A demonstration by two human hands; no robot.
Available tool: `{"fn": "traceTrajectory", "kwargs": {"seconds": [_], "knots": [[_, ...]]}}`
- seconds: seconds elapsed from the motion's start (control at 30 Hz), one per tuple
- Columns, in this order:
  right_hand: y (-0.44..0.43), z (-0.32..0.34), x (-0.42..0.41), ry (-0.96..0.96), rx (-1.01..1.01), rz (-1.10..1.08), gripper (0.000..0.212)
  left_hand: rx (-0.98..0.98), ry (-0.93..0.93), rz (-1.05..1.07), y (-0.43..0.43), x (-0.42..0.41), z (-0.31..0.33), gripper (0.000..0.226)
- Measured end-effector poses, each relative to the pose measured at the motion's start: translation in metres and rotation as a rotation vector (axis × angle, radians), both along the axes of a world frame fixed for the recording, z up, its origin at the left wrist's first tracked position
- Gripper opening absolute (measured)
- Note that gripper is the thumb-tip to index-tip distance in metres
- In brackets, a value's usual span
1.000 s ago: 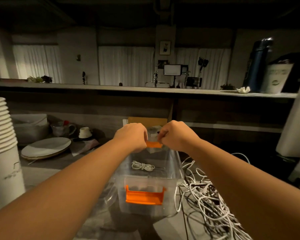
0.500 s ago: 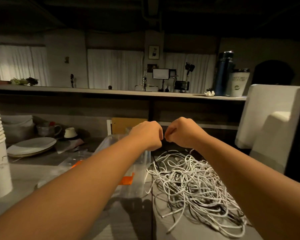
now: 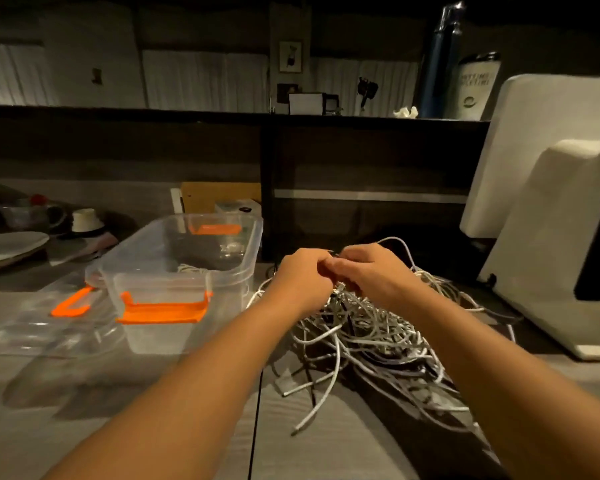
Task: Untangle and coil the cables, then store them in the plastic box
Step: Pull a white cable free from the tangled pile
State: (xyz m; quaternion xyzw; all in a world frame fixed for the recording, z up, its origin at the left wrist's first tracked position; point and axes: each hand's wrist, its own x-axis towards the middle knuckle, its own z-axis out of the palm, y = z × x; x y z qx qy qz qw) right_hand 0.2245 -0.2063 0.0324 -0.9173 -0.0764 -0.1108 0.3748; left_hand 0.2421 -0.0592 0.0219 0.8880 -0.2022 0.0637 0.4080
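left hand [image 3: 302, 276]: fingers curled, knuckles up, pinching a strand at the top of the cables [image 3: 371, 329]; its fingertips meet those of the other hand.
right hand [image 3: 369, 271]: fingers curled round the same bunch of strands; one white loop arcs up and out behind it.
cables: a loose white tangle heaped on the worktop [image 3: 84, 410], right of the box and below both hands; several free ends trail toward the near edge.
plastic box [image 3: 153, 337]: clear and open-topped, just left of the tangle, with an orange latch [image 3: 161, 311] on its near wall and another on the far wall.
inside the box: one pale coiled cable [image 3: 191, 270] lies on the bottom.
lid [image 3: 32, 336]: clear with an orange clip, flat on the worktop, left of the box.
right side: a large white appliance [image 3: 551, 202] stands near the tangle.
far left: stacked plates [image 3: 7, 244] and a small cup.
back ledge: a dark bottle [image 3: 440, 64] beside a white tumbler.
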Motion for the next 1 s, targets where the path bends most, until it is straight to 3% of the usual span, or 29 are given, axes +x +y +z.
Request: {"fn": "traceTrajectory", "kwargs": {"seconds": [0.07,0.17,0.3,0.4,0.47,0.6,0.73,0.83,1.0], "knots": [[-0.006,-0.003,0.000,0.000,0.043,0.106,0.034,-0.091,-0.041,-0.030,0.005,0.002,-0.012,0.038],[-0.014,-0.004,-0.001,0.017,0.062,0.221,0.017,-0.130,-0.088,-0.084,0.010,0.007,-0.024,0.037],[-0.021,-0.003,-0.006,0.041,-0.087,0.314,0.023,-0.101,-0.128,-0.121,0.013,0.007,-0.028,0.034],[-0.022,-0.011,-0.004,-0.147,-0.127,0.161,0.009,-0.148,-0.161,-0.102,0.011,0.008,-0.028,0.025],[-0.020,-0.017,-0.002,-0.262,-0.037,0.045,0.004,-0.213,-0.167,-0.099,0.009,0.006,-0.026,0.017],[-0.017,-0.016,0.001,-0.426,0.048,-0.145,0.012,-0.345,-0.035,-0.241,0.006,-0.003,-0.021,0.061],[-0.005,-0.015,0.004,-0.390,0.095,-0.160,0.014,-0.446,-0.036,-0.232,0.001,-0.004,-0.022,0.027],[0.004,0.001,0.009,-0.307,0.149,-0.081,0.017,-0.592,-0.119,-0.070,0.008,0.006,-0.017,0.025],[0.000,0.018,0.006,-0.024,-0.057,0.159,0.026,-0.606,-0.289,0.044,0.010,0.011,-0.018,0.023]]}}
